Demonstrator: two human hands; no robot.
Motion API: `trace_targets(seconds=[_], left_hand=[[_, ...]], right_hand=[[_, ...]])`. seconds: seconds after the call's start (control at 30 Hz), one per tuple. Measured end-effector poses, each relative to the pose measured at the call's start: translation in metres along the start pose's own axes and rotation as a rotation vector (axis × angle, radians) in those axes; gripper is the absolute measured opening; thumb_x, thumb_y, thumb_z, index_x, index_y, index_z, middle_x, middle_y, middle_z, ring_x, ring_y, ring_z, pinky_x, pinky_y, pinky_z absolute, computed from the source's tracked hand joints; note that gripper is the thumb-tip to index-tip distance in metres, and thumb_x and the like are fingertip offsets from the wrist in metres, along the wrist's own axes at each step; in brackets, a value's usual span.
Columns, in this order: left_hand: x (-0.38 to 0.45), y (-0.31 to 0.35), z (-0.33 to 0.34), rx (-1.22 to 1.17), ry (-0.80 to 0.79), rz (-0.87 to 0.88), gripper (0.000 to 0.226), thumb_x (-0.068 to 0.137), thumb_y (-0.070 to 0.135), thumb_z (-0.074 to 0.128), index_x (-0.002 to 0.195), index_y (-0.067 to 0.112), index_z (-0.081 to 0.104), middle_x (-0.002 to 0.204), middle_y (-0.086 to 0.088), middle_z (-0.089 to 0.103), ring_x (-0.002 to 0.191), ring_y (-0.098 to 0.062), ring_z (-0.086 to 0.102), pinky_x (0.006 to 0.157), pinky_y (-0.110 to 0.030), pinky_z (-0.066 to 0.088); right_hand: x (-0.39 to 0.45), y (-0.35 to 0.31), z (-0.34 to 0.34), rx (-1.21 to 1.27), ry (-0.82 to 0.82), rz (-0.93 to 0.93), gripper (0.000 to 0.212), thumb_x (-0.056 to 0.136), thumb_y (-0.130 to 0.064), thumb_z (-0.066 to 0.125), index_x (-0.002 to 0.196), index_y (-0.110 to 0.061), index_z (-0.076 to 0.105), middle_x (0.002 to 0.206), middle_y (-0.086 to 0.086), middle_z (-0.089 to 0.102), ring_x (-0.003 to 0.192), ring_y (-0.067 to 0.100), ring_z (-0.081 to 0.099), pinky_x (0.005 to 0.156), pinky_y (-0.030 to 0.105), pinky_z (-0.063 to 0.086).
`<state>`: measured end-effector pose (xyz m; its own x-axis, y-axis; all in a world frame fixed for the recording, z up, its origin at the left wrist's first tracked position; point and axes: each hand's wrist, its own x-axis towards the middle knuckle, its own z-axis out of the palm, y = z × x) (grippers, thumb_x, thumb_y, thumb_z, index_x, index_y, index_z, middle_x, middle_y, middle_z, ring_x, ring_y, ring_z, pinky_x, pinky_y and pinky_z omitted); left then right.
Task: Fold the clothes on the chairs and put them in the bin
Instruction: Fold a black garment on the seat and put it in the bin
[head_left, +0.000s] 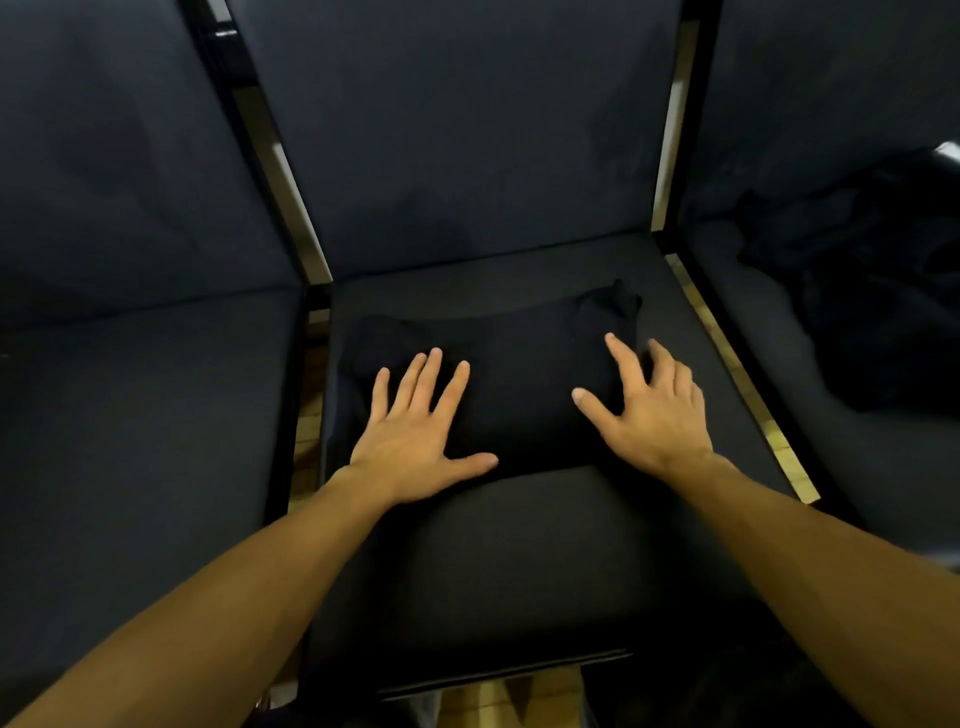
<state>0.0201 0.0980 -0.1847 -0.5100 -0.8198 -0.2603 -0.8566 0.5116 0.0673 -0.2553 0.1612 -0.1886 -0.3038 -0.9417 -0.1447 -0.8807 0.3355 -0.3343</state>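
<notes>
left hand (415, 447) flat, fingers spread — black garment (519, 374) | right hand (654, 410) likewise | dark heap (872, 291) — right chair (753, 395)

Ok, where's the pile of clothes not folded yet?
In the head view, the unfolded dark pile lies on the right chair's seat, beside the middle chair where both hands press a garment.

1. Left hand (415, 441) lies flat, fingers (439, 384) spread on the black garment (519, 395).
2. Right hand (654, 410) rests on it too, a bunched corner just beyond its fingertips.
3. Middle chair (519, 561) bears the garment.
</notes>
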Motion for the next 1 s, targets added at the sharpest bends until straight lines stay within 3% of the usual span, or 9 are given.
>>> trace_targets(seconds=[0.1,0.2,0.5,0.67,0.77,0.83,0.9,0.93,1.0], left_hand=[[-0.015,0.027,-0.001,0.036,0.135,0.03,0.097,0.095,0.072,0.034,0.16,0.02,-0.016,0.168,-0.01,-0.022,0.154,-0.024,-0.023,0.126,-0.052,-0.009],[-0.025,0.047,0.013,-0.031,0.099,-0.018,0.099,0.093,0.078,0.024,0.161,0.018,-0.016,0.168,-0.008,-0.022,0.154,-0.022,-0.023,0.125,-0.05,-0.012],[-0.028,0.048,0.037,-0.033,0.139,-0.054,0.111,0.084,0.09,0.019,0.161,0.019,-0.014,0.171,-0.003,-0.013,0.156,-0.018,-0.016,0.127,-0.046,-0.007],[-0.028,0.05,0.037,-0.041,0.147,-0.047,0.115,0.083,0.091,0.022,0.162,0.015,-0.012,0.171,-0.003,-0.01,0.156,-0.018,-0.015,0.127,-0.046,-0.005],[-0.029,0.048,0.038,-0.055,0.169,-0.043,0.115,0.083,0.089,0.024,0.162,0.012,-0.007,0.171,-0.005,-0.008,0.157,-0.019,-0.013,0.127,-0.047,-0.006],[-0.031,0.05,0.035,-0.064,0.162,-0.048,0.113,0.084,0.089,0.024,0.163,0.01,0.009,0.171,-0.007,0.002,0.158,-0.022,-0.006,0.127,-0.047,-0.005],[-0.033,0.052,0.028,-0.089,0.06,-0.085,0.1,0.085,0.089,0.028,0.144,0.011,0.052,0.154,-0.006,0.045,0.15,-0.026,0.029,0.123,-0.043,0.018],[-0.033,0.054,0.024,-0.116,-0.028,-0.125,0.086,0.085,0.088,0.032,0.113,0.016,0.068,0.123,0.0,0.065,0.13,-0.024,0.052,0.109,-0.038,0.036],[-0.035,0.055,0.019,-0.196,-0.155,-0.184,0.07,0.083,0.089,0.037,0.075,0.023,0.056,0.078,0.007,0.059,0.089,-0.019,0.064,0.077,-0.034,0.045]], right_hand=[[0.001,-0.003,-0.012,0.06,-0.017,0.047,0.08,0.087,-0.073,0.05,0.153,-0.043,0.015,0.142,0.015,0.037,0.13,0.036,0.034,0.108,0.047,0.033],[-0.001,-0.015,-0.017,0.193,-0.116,0.041,0.077,0.087,-0.049,0.069,0.148,-0.043,0.023,0.132,0.013,0.039,0.119,0.036,0.043,0.103,0.044,0.043],[0.013,-0.028,-0.033,0.807,-0.339,0.285,0.058,0.087,-0.016,0.067,0.135,-0.042,0.048,0.098,0.001,0.065,0.079,0.017,0.062,0.06,0.03,0.051],[0.013,-0.041,-0.037,0.876,-0.238,0.309,0.043,0.089,-0.012,0.064,0.126,-0.033,0.06,0.09,0.001,0.065,0.076,0.016,0.061,0.063,0.03,0.052],[0.007,-0.078,-0.046,0.849,-0.147,0.063,0.048,0.088,-0.014,0.068,0.13,-0.035,0.06,0.107,-0.004,0.067,0.094,0.015,0.067,0.083,0.032,0.056],[-0.003,-0.11,-0.061,1.049,-0.334,-0.161,0.053,0.092,-0.016,0.067,0.134,-0.046,0.054,0.12,-0.005,0.067,0.103,0.012,0.069,0.085,0.029,0.057],[-0.008,-0.133,-0.069,1.189,-0.502,-0.31,0.055,0.098,-0.013,0.062,0.135,-0.051,0.049,0.129,-0.004,0.065,0.113,0.011,0.067,0.09,0.029,0.057],[-0.008,-0.137,-0.071,1.187,-0.5,-0.369,0.056,0.099,-0.01,0.059,0.136,-0.051,0.047,0.133,-0.004,0.064,0.118,0.009,0.064,0.094,0.03,0.056],[-0.008,-0.141,-0.063,1.047,-0.4,-0.436,0.055,0.099,-0.004,0.054,0.136,-0.045,0.049,0.133,-0.007,0.064,0.12,0.003,0.061,0.102,0.03,0.052]])
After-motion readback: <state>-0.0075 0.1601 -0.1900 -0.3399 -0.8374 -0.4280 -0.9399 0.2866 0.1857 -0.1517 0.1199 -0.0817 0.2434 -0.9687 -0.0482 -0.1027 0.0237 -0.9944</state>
